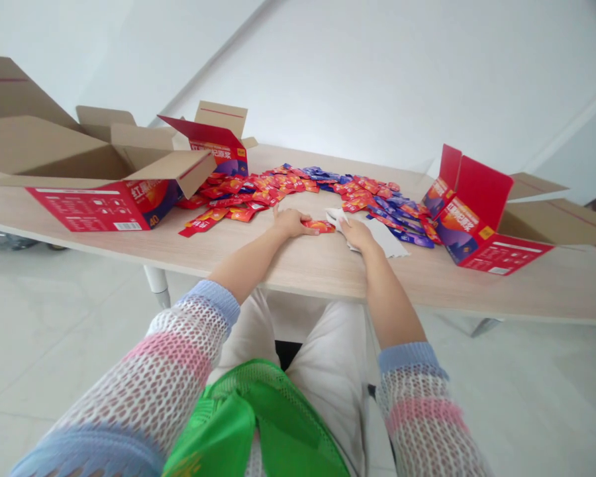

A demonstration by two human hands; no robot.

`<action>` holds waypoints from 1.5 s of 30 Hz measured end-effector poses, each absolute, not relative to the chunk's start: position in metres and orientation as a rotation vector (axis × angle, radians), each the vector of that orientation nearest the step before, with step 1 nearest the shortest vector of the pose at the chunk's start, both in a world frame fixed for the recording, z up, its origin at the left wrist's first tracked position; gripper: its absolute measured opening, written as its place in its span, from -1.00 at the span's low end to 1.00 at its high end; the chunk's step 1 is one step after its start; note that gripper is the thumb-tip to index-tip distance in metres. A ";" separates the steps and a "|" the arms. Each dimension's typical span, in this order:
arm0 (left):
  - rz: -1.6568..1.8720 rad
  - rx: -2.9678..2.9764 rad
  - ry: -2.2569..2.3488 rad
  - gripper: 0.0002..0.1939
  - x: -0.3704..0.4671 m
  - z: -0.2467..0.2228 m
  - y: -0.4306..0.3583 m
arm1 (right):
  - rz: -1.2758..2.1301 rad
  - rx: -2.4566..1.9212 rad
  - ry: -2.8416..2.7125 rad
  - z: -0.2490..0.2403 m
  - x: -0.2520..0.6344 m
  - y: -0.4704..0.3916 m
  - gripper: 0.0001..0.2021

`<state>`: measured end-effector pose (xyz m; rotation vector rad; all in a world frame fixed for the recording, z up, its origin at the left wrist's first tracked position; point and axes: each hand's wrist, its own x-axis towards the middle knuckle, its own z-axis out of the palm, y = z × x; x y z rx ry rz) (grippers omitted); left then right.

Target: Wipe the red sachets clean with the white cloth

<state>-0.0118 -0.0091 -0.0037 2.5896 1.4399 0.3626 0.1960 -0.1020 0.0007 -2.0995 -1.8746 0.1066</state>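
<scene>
Near the table's front edge, my left hand (292, 223) has its fingers on one end of a red sachet (322, 226) that lies flat on the wood. To the right of it, my right hand (356, 233) is closed on a white cloth or paper (383, 238), part of which is bunched at the fingers while the rest spreads over the table. Behind both hands, several red sachets (263, 189) and purple sachets (402, 215) form a loose arc.
A large open red carton (102, 207) stands on the table (218, 255) at the left, with a smaller open red box (223, 156) behind it. Another open red box (496, 255) is at the right. Their flaps stick out.
</scene>
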 end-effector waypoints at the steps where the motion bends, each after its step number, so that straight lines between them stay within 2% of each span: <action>1: 0.392 2.594 1.461 -0.25 -0.012 -0.005 -0.010 | 0.131 -1.988 -1.902 0.000 0.192 -0.102 -0.34; 6: 0.331 2.623 1.417 -0.23 -0.017 -0.005 -0.003 | 0.304 -1.684 -2.109 -0.011 0.168 -0.097 -0.35; 12: 0.238 2.638 1.334 -0.29 -0.022 -0.006 0.006 | 0.326 -1.836 -2.275 -0.019 0.171 -0.087 -0.35; 18: 0.336 2.614 1.300 -0.20 -0.023 -0.008 0.003 | 0.199 -1.988 -2.164 -0.017 0.187 -0.089 -0.35; 29: 0.256 2.581 1.419 -0.05 -0.022 -0.006 0.004 | 0.189 -2.358 -1.850 -0.008 0.199 -0.097 -0.42; 34: 0.192 2.616 1.374 -0.08 -0.021 -0.008 0.010 | 0.085 -2.422 -1.754 -0.003 0.197 -0.100 -0.52; 40: 0.204 2.593 1.363 -0.06 -0.021 -0.010 0.011 | -0.018 -2.087 -1.747 0.003 0.184 -0.099 -0.48; 45: 0.173 2.611 1.375 -0.02 -0.020 -0.009 0.011 | 0.207 -1.740 -2.128 -0.009 0.164 -0.096 -0.47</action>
